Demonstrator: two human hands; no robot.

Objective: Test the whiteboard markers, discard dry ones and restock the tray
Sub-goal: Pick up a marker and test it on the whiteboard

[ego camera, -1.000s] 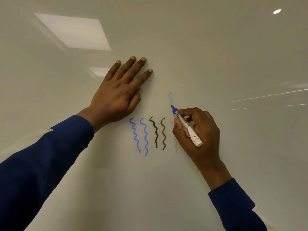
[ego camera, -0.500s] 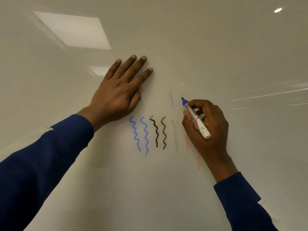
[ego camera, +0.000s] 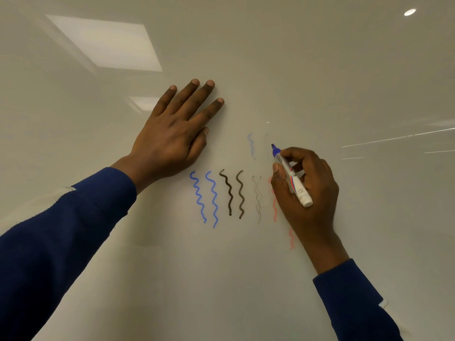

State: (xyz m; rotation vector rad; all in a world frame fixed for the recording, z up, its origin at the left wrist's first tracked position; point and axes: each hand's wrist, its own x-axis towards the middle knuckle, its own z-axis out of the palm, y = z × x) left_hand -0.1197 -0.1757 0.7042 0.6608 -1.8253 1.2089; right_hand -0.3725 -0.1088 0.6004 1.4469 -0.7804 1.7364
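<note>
Pinching the blue marker [ego camera: 291, 177] in our right hand [ego camera: 305, 190], tip at the whiteboard [ego camera: 320, 70] just right of a faint blue squiggle [ego camera: 251, 146], left hand [ego camera: 172, 134] spread flat farther left, we risk misjudging a working marker as dry if pressure stays too light.

A second ago our right hand [ego camera: 305, 193] held the blue marker [ego camera: 295, 184] with its tip at the foot of the faint blue squiggle [ego camera: 251, 146]. It has since left that line and moved right, so the tip now stands a little higher and just beside the squiggle, apart from it. With the hand out of the way, the pale grey squiggle [ego camera: 257, 198], the upper red squiggle [ego camera: 275, 210] and the lower red squiggle [ego camera: 291, 238] have come into sight.
</note>
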